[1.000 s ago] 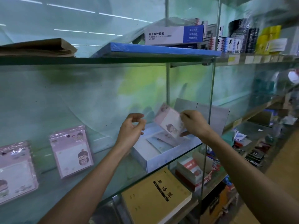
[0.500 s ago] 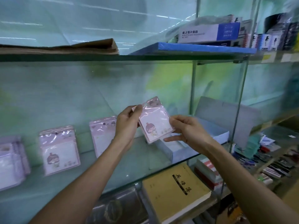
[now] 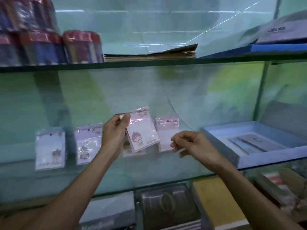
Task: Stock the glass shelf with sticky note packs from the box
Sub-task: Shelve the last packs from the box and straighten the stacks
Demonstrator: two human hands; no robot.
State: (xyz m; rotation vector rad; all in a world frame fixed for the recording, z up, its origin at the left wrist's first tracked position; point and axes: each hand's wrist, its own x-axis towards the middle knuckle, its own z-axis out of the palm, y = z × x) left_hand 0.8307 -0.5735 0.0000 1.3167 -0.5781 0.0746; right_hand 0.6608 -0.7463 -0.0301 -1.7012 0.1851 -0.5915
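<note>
Nearest, below the glass shelf (image 3: 149, 173), a yellow notebook (image 3: 217, 203) and a dark wrapped item (image 3: 166, 206) are seen lying on a lower level. Above the shelf's near edge, two bare forearms are extended toward the back. The left hand (image 3: 114, 133) is closed on a pink sticky note pack (image 3: 142, 130): the pack's upper left corner is pinched between the thumb and the curled fingers, and the rest of the pack is held tilted to the right of the hand, clear of the glass. The right hand (image 3: 194, 145) is held just right of and below the pack, not touching it, its fingers loosely curled around nothing. Further back, a row of packs is stood along the shelf: a bluish pack (image 3: 49, 148) at the left, a lilac pack (image 3: 88, 143) beside it, and a pink pack (image 3: 167, 131) behind the held one. At the right, the open box (image 3: 249, 146) is rested on the shelf.
</note>
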